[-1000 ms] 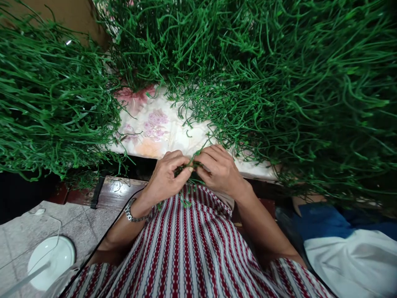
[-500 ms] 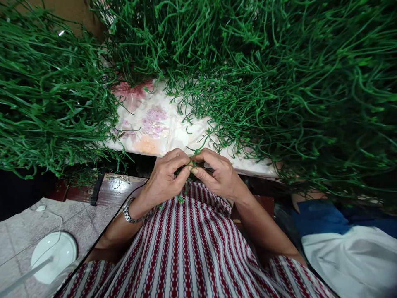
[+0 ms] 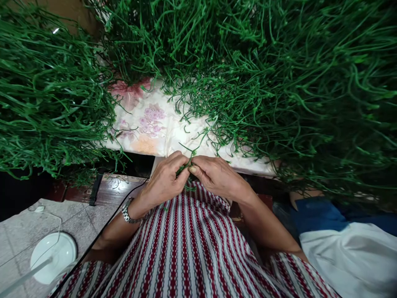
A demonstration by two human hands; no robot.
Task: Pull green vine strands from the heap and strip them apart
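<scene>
The left hand (image 3: pixel 166 179) and right hand (image 3: pixel 218 176) stay fingertip to fingertip, both pinched on a thin green plant stem (image 3: pixel 192 152) above the red-and-white striped garment (image 3: pixel 192 244); over the last second the right hand's knuckles have flattened (little else shifted); the stem trails toward the heaped green stems (image 3: pixel 279 95) on the flowered white cloth (image 3: pixel 155 132).

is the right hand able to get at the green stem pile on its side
Probably yes: the right hand lies close to the green stem pile, nothing between, though its grip holds a sprig.

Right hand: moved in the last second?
Yes, slightly: the right hand drew back toward the body. Its knuckles overlapped the near edge of the white floral cloth; now sit at it.
</scene>
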